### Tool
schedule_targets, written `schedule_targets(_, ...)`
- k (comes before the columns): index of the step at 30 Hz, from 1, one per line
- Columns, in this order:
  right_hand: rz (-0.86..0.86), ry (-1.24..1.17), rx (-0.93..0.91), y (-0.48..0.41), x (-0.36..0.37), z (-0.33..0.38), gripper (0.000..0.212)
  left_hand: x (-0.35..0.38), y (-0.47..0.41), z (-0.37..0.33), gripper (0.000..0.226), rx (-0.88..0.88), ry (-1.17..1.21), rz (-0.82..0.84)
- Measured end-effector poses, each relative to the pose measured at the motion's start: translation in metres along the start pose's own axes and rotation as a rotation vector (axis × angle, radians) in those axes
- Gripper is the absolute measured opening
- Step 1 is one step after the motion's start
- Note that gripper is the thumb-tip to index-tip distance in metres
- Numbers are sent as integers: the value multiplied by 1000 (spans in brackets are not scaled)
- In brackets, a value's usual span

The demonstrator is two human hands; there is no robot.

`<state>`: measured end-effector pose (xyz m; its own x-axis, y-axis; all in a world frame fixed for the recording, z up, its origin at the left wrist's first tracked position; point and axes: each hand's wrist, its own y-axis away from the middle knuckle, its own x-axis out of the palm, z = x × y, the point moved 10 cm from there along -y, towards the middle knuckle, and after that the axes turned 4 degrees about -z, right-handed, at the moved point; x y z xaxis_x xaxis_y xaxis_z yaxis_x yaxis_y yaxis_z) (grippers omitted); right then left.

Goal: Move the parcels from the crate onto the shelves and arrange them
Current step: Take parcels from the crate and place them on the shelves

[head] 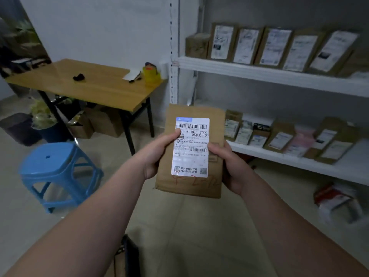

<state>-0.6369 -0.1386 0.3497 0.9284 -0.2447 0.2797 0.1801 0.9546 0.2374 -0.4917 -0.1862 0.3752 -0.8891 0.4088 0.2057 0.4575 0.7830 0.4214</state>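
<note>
I hold a flat brown parcel upright in front of me, its white shipping label facing the camera and red handwriting below the label. My left hand grips its left edge, thumb on the label. My right hand grips its right edge. The white shelves stand to the right: the upper shelf carries a row of brown parcels leaning with labels outward, the lower shelf holds several smaller parcels. The crate is not clearly in view.
A blue plastic stool stands on the floor at left. Behind it is a wooden table with a yellow tape roll, with cardboard boxes and bins under it. A blurred red-and-white package lies under the lower shelf. A dark object sits near my feet.
</note>
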Motion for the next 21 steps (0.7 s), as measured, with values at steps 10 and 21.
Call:
schedule_targets(10, -220, -4, -192, -21, -53, 147, 83, 75, -38, -108, 61, 197, -78, 228)
schedule_targets(21, -484, 144, -248, 7, -130, 233, 58, 181, -84, -181, 30, 383, -386, 376)
